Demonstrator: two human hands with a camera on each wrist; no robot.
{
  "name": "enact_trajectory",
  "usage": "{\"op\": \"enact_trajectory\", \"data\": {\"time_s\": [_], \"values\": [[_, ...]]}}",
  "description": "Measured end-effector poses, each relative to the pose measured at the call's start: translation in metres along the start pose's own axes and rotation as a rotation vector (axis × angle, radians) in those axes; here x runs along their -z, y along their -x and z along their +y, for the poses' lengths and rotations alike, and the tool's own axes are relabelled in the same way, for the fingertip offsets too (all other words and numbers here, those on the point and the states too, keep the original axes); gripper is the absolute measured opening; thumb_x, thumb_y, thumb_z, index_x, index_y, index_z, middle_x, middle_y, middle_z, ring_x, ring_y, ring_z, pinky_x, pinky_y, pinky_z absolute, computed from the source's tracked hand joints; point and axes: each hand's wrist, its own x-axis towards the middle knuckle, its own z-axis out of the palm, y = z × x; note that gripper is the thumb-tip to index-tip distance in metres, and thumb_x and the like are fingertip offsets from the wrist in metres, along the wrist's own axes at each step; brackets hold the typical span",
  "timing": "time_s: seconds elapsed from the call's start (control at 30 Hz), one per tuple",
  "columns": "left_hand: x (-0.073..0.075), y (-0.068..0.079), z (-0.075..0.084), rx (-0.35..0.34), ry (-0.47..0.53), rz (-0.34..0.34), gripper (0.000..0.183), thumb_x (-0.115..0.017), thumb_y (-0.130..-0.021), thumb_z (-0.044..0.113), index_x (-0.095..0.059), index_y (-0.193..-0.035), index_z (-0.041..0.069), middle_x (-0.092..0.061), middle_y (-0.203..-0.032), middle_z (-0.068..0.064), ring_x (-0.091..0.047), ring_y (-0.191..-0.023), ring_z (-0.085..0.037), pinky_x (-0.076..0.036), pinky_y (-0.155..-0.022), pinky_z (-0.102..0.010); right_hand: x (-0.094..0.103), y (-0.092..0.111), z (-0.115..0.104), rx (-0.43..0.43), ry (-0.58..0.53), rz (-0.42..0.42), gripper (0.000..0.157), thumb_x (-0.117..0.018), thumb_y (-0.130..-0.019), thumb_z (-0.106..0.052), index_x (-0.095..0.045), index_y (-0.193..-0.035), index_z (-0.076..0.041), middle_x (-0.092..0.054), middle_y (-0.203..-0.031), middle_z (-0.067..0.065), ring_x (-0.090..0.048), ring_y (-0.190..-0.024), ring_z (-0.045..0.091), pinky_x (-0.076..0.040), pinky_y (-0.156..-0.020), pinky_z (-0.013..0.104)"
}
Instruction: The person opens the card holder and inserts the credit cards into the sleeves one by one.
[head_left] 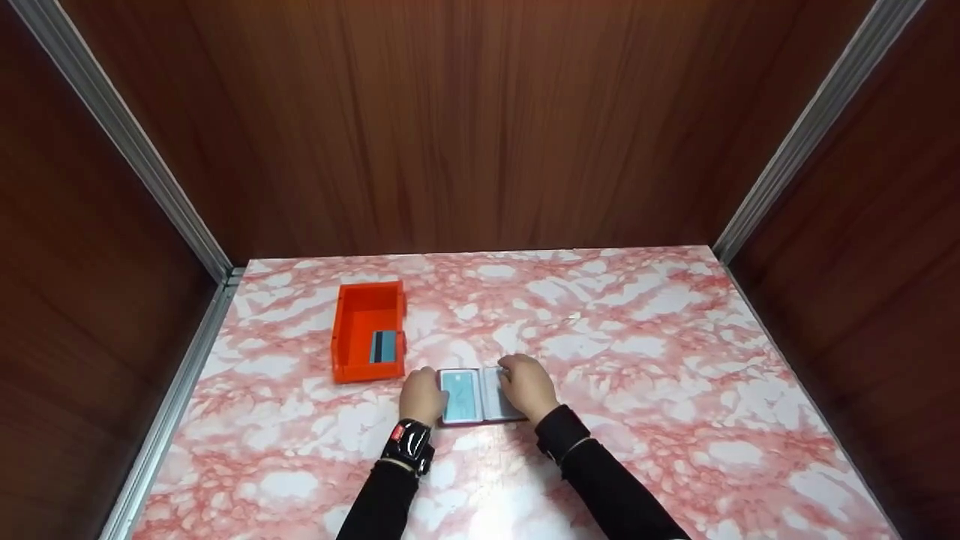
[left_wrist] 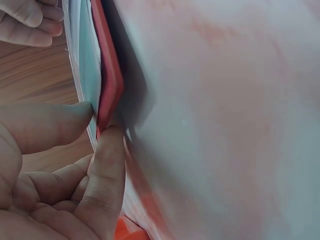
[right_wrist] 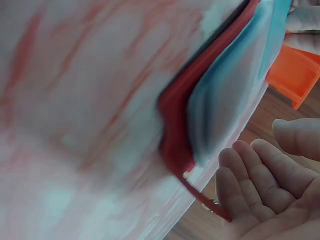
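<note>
A small red-covered card holder (head_left: 481, 397) lies spread open on the table, with clear sleeves inside. Its left sleeve shows a light blue card (head_left: 460, 396). My left hand (head_left: 421, 397) pinches the outer left edge, thumb on the sleeves and a finger against the red cover (left_wrist: 109, 65), as the left wrist view shows. My right hand (head_left: 531, 386) is at the right half and partly covers it. In the right wrist view its fingers (right_wrist: 260, 175) are loosely bent with the thumb apart, beside a thin red strap (right_wrist: 197, 192) whose end meets the hand.
An orange bin (head_left: 369, 330) stands to the left, beyond my left hand, with a blue card with a dark stripe (head_left: 383, 346) inside. Brown wood-grain panels (head_left: 480, 127) with metal corner rails enclose the red-and-white marbled table (head_left: 637, 322).
</note>
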Motion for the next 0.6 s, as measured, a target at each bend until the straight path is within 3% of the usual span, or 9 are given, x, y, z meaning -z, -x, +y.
{"op": "enact_trajectory", "data": {"time_s": [0.23, 0.6], "values": [[-0.001, 0.0, 0.0, -0.008, 0.01, 0.008, 0.017, -0.076, -0.072, 0.001, -0.061, -0.079, -0.001, -0.06, -0.076, -0.014, -0.061, -0.075, -0.035, -0.05, -0.073, -0.049, 0.002, 0.003, 0.009, -0.015, 0.019, 0.012, 0.016, -0.072, -0.084, -0.002, -0.071, -0.1, 0.001, -0.068, -0.097, 0.017, -0.065, -0.092, 0.036, -0.052, -0.083, 0.046], [-0.001, 0.002, 0.001, 0.002, 0.005, 0.005, 0.016, -0.075, -0.073, 0.001, -0.061, -0.081, -0.003, -0.06, -0.076, -0.014, -0.061, -0.075, -0.035, -0.05, -0.073, -0.049, -0.001, 0.009, 0.02, 0.067, 0.107, 0.08, 0.009, -0.075, -0.08, -0.001, -0.072, -0.088, -0.002, -0.064, -0.089, 0.012, -0.064, -0.083, 0.032, -0.054, -0.073, 0.043]]}}
